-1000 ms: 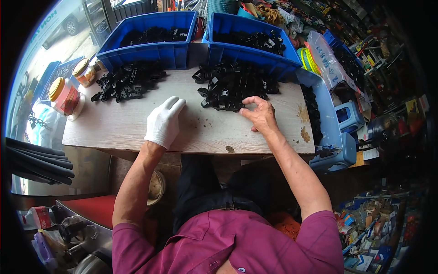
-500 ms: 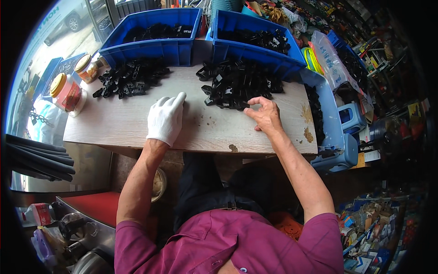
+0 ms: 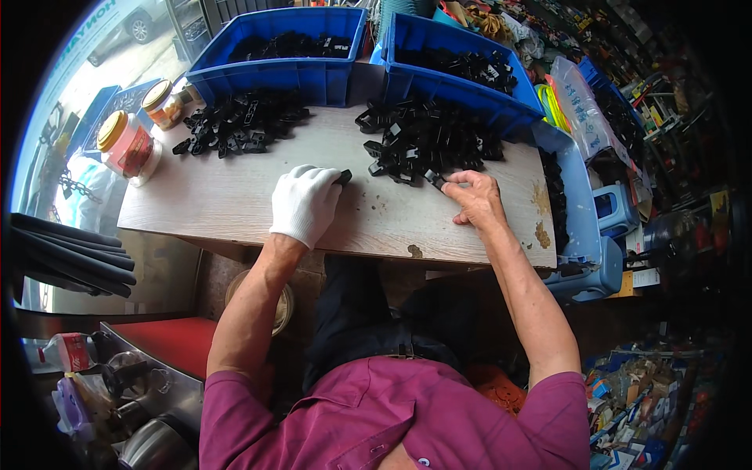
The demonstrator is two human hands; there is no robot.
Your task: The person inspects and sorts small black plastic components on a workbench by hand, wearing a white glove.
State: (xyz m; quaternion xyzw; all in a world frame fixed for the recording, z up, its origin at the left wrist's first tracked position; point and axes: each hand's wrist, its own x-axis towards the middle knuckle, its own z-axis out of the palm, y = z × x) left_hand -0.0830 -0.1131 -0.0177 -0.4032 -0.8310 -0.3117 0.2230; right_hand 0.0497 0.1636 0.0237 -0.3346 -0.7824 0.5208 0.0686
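My left hand (image 3: 305,205), in a white knitted glove, is closed on a small black plastic part (image 3: 343,178) that pokes out past its fingertips above the table. My bare right hand (image 3: 476,197) pinches another black plastic part (image 3: 435,179) between thumb and fingers, at the near edge of the right pile. That right pile (image 3: 431,141) is a heap of similar black plastic parts. A second, looser pile (image 3: 239,124) of black parts lies to the left, beyond my gloved hand. The exact shape of the held pieces is too small to make out.
Behind the piles stand a left blue bin (image 3: 274,78) and a right blue bin (image 3: 462,86), both holding black parts. Two lidded jars (image 3: 129,145) stand at the table's left edge. A lighter blue tub (image 3: 578,196) adjoins the right edge, near a blue stool (image 3: 615,207).
Black parts now show in both hands; earlier none was visible in the left, and the right was at the pile's edge. The whole view has shifted slightly.
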